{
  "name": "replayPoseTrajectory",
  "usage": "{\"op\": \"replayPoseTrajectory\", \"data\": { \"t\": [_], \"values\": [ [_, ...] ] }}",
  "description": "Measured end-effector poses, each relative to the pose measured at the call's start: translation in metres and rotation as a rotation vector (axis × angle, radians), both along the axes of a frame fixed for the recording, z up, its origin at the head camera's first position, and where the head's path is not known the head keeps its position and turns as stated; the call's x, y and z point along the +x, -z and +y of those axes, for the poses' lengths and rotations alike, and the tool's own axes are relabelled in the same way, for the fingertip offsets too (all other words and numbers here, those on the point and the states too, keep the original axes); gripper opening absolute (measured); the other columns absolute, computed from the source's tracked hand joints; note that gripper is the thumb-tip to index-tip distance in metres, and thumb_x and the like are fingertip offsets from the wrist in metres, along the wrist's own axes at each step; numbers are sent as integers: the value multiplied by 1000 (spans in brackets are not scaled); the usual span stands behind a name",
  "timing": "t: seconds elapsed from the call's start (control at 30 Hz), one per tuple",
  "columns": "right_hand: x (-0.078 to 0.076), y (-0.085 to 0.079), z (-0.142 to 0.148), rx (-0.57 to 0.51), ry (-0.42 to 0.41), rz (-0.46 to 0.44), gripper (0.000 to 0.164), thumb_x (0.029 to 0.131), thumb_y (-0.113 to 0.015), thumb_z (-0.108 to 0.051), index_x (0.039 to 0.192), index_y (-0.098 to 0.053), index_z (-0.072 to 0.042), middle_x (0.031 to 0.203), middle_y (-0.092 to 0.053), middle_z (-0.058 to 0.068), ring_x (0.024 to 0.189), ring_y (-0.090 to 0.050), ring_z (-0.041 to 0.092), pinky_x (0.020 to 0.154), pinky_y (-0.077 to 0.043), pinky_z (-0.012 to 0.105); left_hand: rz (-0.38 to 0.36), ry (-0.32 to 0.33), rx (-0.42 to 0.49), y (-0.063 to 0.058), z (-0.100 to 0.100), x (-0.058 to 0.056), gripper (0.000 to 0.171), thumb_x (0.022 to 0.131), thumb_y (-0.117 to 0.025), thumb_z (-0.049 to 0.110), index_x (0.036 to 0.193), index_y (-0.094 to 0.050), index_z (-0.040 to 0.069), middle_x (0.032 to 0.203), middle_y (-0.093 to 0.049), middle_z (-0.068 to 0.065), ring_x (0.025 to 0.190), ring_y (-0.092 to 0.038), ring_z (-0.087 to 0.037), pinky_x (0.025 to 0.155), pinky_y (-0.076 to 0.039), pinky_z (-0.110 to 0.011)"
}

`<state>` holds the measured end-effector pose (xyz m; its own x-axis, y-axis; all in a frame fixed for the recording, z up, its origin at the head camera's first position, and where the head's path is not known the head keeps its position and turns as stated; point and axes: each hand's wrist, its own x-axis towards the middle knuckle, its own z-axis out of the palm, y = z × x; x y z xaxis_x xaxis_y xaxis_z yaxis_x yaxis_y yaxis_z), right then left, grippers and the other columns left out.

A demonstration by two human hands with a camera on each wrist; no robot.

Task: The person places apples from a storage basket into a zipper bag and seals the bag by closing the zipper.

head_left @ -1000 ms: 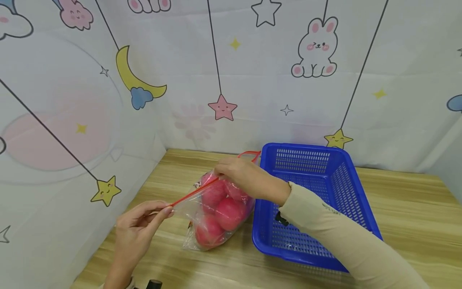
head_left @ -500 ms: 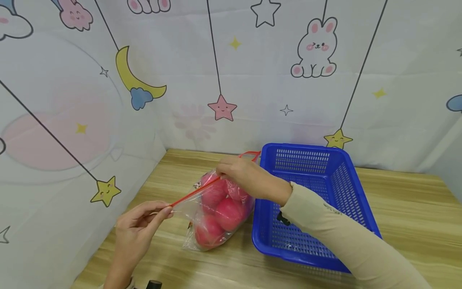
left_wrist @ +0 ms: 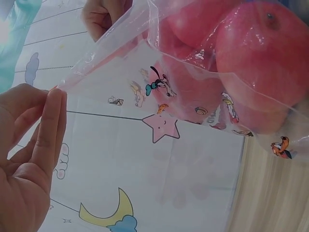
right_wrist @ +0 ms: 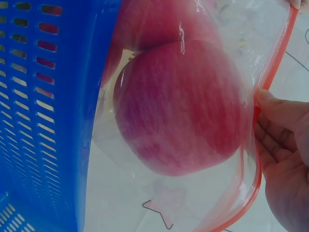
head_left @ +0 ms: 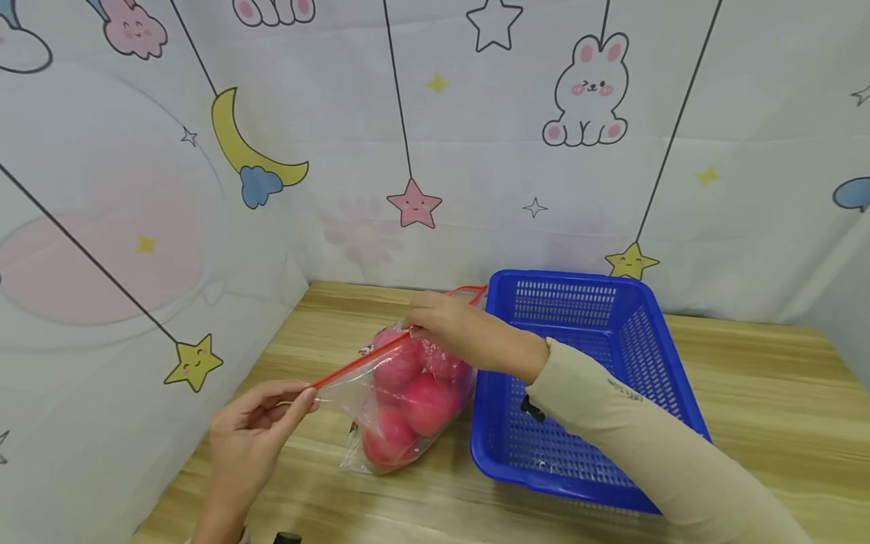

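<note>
A clear zip bag [head_left: 343,397] with a red zip strip [head_left: 360,363] stands on the table, holding several red apples [head_left: 430,404]. My left hand [head_left: 248,431] pinches the near-left end of the strip between thumb and fingers, pulling that edge taut. Farther along the same edge, my right hand [head_left: 469,331] pinches the strip with thumb and fingers. Cartoon figures [left_wrist: 161,84] are printed on the bag in the left wrist view. A large apple [right_wrist: 181,108] shows through the plastic in the right wrist view, left of my right hand [right_wrist: 287,150].
A blue plastic basket [head_left: 506,472] stands right beside the bag, under my right forearm. The wood-grain table [head_left: 768,378] extends to its right. A patterned white cloth [head_left: 503,166] hangs behind. A black object [head_left: 288,538] shows at the bottom edge.
The head view has shifted slightly, moving the scene a little to the left. Both hands keep their hold on the strip with hardly any visible motion.
</note>
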<state>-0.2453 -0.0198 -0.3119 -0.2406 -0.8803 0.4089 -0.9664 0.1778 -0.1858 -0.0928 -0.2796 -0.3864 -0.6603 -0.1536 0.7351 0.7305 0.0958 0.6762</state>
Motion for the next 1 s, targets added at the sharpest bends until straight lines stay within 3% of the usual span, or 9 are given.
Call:
{"op": "replayPoseTrajectory", "data": {
  "t": [0.13, 0.47, 1.0],
  "values": [
    [1, -1, 0, -9, -12, 64, 9, 92, -68, 0, 101, -69, -3, 92, -57, 4, 91, -57, 18, 83, -50, 21, -10, -22, 5, -1, 0, 0, 25, 74, -59, -36, 95, -65, -22, 88, -71, -21, 75, -73, -19, 67, -57, -24],
    [1, -1, 1, -22, -16, 72, 8, 91, -69, 1, 97, -67, -3, 91, -59, 4, 91, -56, 19, 83, -49, 23, -15, -43, -6, -3, 2, -1, 26, 74, -62, -35, 96, -66, -22, 89, -72, -20, 74, -72, -18, 66, -57, -22],
    [-5, -2, 0, -14, -9, -44, 8, 92, -68, 1, 97, -69, -5, 94, -62, 3, 93, -58, 17, 85, -50, 21, -18, -148, -135, -3, 1, 0, 28, 76, -64, -31, 96, -70, -13, 84, -70, -22, 72, -71, -16, 67, -57, -21]
  ]
}}
